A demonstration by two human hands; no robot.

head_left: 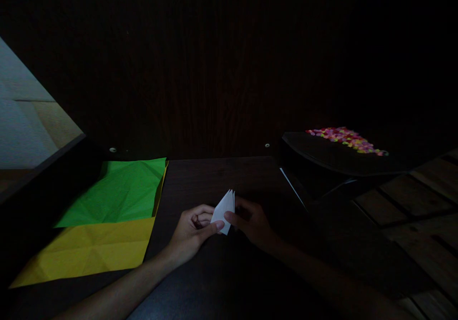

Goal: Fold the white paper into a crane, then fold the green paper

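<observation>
Left hand and right hand both in a pinching grip on folded white paper, above dark bench, green sheet over yellow sheet at left

Dim light fills the room; a dark wooden wall rises behind a dark table, pale floor shows at left, and wooden planks lie at right
</observation>
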